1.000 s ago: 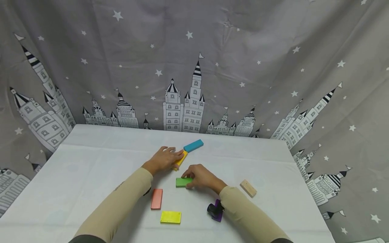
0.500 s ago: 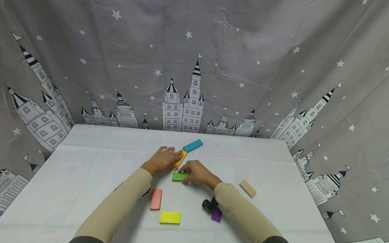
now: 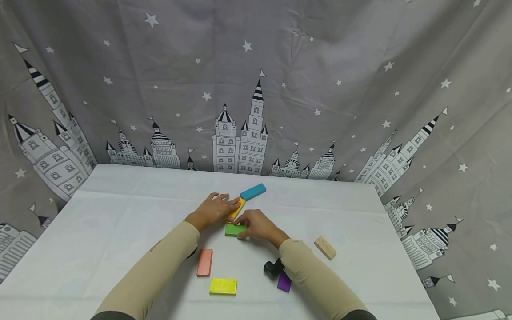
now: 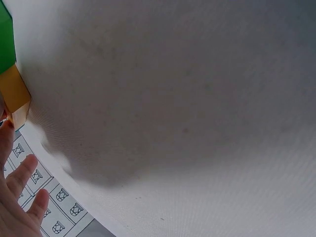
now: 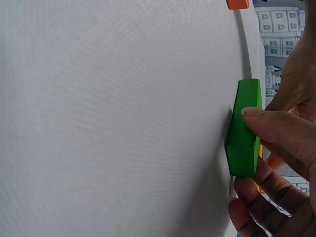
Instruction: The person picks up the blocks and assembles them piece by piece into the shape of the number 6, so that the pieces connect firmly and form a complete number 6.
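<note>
My left hand (image 3: pixel 214 209) pinches an orange-yellow block (image 3: pixel 238 209) between thumb and fingers, flat on the white table. At that block's far end lies a blue block (image 3: pixel 253 191), its corner at or very near it. My right hand (image 3: pixel 260 226) grips a green block (image 3: pixel 234 230) at its right part, just below the near end of the orange-yellow one. In the right wrist view the thumb presses the green block's (image 5: pixel 242 131) near side. The left wrist view has the green block (image 4: pixel 6 42) against the orange-yellow block (image 4: pixel 15 89), at the frame's edge.
A salmon block (image 3: pixel 205 262) and a bright yellow block (image 3: pixel 222 286) lie nearer me. A purple block (image 3: pixel 284 282) is partly under my right forearm, beside a black wrist camera (image 3: pixel 274 268). A plain wooden block (image 3: pixel 326 247) lies at right. A grey castle-print curtain (image 3: pixel 304 58) hangs behind.
My right hand has slid the green block away from me and left, up to the orange-yellow block's near end. My left hand has stayed in place on the orange-yellow block.
</note>
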Tool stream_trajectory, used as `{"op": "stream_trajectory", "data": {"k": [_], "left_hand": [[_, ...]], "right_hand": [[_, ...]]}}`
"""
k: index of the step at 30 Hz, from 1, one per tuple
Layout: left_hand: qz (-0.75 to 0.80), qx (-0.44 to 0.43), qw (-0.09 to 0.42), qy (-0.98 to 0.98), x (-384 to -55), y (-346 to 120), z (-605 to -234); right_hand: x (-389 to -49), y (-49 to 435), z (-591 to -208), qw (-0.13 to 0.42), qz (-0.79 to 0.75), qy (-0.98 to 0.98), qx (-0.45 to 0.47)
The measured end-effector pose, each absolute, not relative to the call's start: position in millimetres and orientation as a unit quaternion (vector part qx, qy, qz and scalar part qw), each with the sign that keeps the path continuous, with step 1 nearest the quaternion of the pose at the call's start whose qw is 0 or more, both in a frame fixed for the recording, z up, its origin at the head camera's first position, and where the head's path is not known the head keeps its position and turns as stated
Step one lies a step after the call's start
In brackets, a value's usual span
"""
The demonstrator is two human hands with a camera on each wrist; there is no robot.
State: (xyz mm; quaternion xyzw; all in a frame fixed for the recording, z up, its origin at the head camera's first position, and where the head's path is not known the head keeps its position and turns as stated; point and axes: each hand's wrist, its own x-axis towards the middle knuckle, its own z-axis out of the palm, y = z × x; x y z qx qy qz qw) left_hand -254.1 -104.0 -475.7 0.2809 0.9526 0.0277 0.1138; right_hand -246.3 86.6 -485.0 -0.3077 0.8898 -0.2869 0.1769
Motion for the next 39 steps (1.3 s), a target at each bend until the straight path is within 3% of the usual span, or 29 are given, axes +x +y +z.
{"op": "stream_trajectory", "data": {"k": [39], "left_hand": [[0.038,0.269,0.124,0.954,-253.9,-103.4,-476.6]], "right_hand": [[-244.4,89.5,-484.8,0.182,-0.305,0.886,-0.298]]}}
